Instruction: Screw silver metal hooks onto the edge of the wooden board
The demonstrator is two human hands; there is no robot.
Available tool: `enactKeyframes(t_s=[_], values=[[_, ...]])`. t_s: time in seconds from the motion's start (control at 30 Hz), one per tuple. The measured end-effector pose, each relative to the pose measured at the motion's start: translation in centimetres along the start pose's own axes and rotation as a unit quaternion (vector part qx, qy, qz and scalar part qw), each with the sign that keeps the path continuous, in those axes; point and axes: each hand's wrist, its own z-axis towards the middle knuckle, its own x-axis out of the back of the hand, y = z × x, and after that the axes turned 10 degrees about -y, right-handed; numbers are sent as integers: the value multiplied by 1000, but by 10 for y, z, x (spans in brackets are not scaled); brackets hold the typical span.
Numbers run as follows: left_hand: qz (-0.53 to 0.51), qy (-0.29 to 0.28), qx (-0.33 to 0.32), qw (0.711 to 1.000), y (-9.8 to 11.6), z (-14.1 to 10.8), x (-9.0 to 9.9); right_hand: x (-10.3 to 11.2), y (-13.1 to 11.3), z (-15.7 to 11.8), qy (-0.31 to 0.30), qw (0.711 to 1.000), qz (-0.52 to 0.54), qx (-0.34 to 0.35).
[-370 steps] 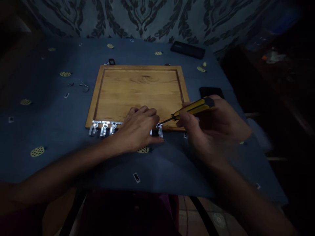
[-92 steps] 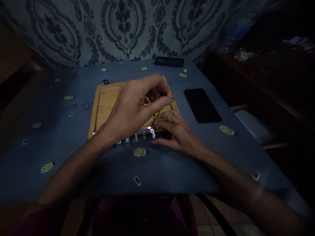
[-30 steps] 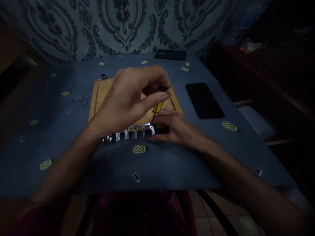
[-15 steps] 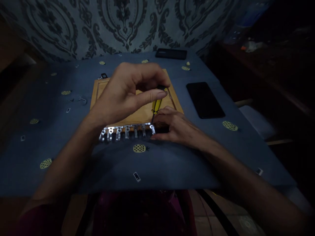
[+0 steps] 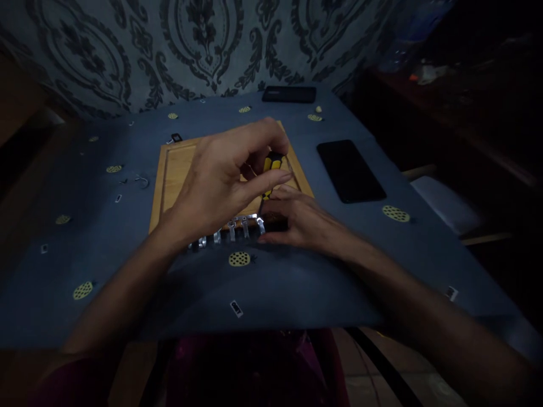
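My left hand (image 5: 231, 175) is closed round the black-and-yellow handle of a screwdriver (image 5: 272, 164), held upright. The screwdriver's shaft points down at the right end of a shiny metal hook rail (image 5: 245, 219), which runs along the near edge of a wooden board (image 5: 169, 178). Several hooks hang from the rail, and my left wrist covers its left part. My right hand (image 5: 301, 217) grips the board's near right edge beside the last hook, its index finger close to the shaft and its thumb lower down. The screwdriver's tip is hard to make out.
A dark phone (image 5: 351, 170) lies right of the board, and a black phone case (image 5: 289, 94) at the back. Left of the board lies a small curved metal piece (image 5: 142, 181). A blue pineapple-print cloth (image 5: 203, 299) covers the table, against a patterned curtain (image 5: 203, 45).
My left hand has turned and lowered a little round the screwdriver handle, its fingers shifting so that more of the handle's top shows. My right hand stays at the board's edge.
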Motion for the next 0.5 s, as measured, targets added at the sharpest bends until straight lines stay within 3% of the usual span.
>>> enactKeyframes(t_s=[0.2,0.5], values=[[6,31,19,999,5,-2,1,1,-2,0,9,1000,-9,4],[-23,-11,26,999,3,-2,8,1,-1,0,9,1000,0,13]])
